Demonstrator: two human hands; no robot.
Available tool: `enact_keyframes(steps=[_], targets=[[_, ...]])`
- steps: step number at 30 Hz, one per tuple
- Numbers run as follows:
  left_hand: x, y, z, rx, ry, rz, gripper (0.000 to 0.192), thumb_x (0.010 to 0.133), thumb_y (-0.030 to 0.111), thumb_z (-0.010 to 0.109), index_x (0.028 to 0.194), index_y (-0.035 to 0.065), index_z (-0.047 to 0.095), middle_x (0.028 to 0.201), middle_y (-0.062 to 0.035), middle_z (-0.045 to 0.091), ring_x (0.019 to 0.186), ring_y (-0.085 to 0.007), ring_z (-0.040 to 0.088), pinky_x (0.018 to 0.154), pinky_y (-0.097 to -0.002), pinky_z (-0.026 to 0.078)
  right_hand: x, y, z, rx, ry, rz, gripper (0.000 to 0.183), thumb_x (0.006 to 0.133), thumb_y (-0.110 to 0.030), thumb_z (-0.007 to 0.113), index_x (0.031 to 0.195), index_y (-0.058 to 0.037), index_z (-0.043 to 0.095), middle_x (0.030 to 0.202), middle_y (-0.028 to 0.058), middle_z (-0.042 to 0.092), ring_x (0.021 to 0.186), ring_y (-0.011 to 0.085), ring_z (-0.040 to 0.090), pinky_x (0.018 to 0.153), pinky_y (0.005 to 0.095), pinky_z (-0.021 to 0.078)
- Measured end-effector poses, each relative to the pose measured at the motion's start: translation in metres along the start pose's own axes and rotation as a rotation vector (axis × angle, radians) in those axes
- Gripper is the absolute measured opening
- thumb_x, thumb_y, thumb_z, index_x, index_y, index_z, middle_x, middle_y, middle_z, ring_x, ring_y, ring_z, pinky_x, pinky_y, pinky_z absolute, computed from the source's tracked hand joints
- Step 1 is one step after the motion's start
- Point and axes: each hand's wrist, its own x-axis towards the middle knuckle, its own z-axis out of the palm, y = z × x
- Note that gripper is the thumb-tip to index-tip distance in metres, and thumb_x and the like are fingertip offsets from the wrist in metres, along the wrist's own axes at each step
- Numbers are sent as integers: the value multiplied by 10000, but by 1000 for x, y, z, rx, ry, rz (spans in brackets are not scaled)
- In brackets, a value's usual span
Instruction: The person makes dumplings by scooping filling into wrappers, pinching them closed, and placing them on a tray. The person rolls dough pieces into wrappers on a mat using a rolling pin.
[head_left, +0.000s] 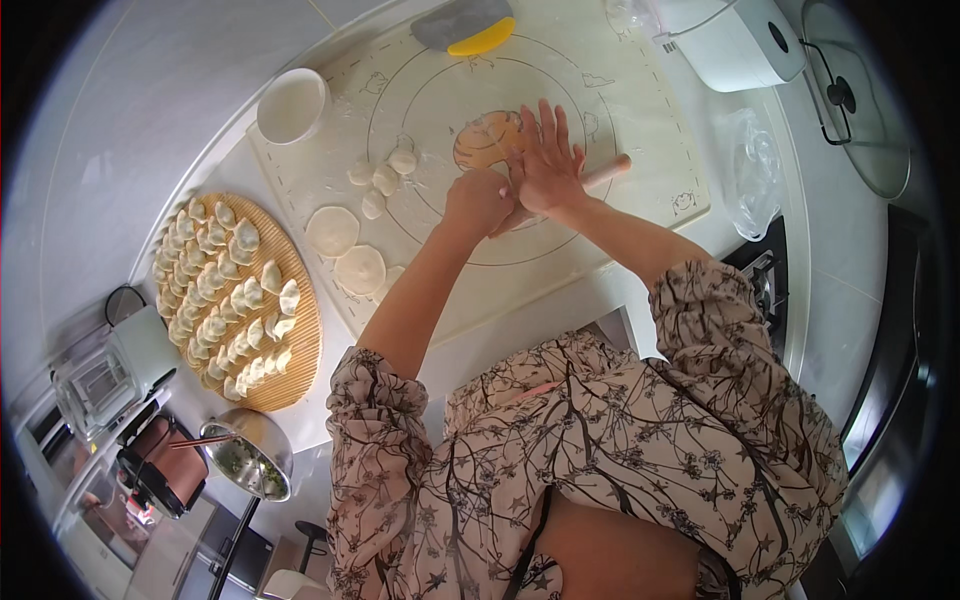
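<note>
My right hand (549, 161) lies palm down across a wooden rolling pin (604, 173), its fingers stretched forward. Close beside it, my left hand (480, 201) is curled with the thumb toward the pin; whatever may be under its fingers is hidden. Both hands are over a cream silicone kneading mat (510, 300) with printed circles and an orange printed figure (487, 141). To their left, several small dough pieces (385, 180) sit in a cluster. Nearer me are flat round dough wrappers (332, 232), one partly covered by my left forearm.
At left, a round ribbed tray (306, 360) holds rows of dumplings (214, 281). Below it stands a steel bowl (279, 450) with green filling and chopsticks (202, 442). A white cup (292, 106), grey-and-yellow scraper (461, 26), plastic bag (754, 172) and white appliance (739, 45) surround the mat.
</note>
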Motion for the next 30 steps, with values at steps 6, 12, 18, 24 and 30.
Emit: enact_keyframes(steps=[6, 12, 18, 24, 30], targets=[[-24, -20, 13, -717, -142, -205, 155, 733, 192, 591, 709, 57, 664, 765, -143, 645, 710, -328, 621, 636, -413, 504, -78, 49, 19, -90, -67, -146, 596, 904, -226, 405, 1443, -78, 199, 1497, 226, 132, 1389, 422, 79, 983, 624, 232], [-11, -19, 9, -187, 106, 22, 187, 737, 215, 656, 781, 36, 682, 734, -126, 650, 693, -274, 638, 627, -381, 506, -1, -8, 4, 54, 33, -38, 592, 913, -246, 396, 1452, -117, 188, 1495, 214, 144, 1372, 464, 81, 938, 648, 256], [-27, -18, 14, -445, 63, -79, 240, 749, 249, 650, 775, 12, 679, 750, -144, 667, 698, -277, 657, 644, -368, 510, -45, 10, 7, -120, -170, -14, 584, 921, -287, 398, 1440, -98, 207, 1494, 221, 142, 1390, 408, 99, 979, 615, 241], [-16, -21, 12, -227, 90, -116, 254, 750, 261, 651, 749, 9, 678, 720, -145, 661, 692, -279, 655, 646, -360, 515, -17, -14, 9, 104, 20, -29, 613, 884, -218, 424, 1438, -63, 213, 1483, 226, 171, 1375, 457, 75, 961, 668, 223], [-12, -3, 2, -304, 38, -43, 203, 745, 248, 612, 726, 52, 657, 708, -155, 627, 693, -345, 611, 642, -422, 497, -10, 12, 22, -34, 25, -154, 652, 887, -247, 447, 1449, -60, 174, 1482, 265, 125, 1373, 462, 90, 994, 641, 197]])
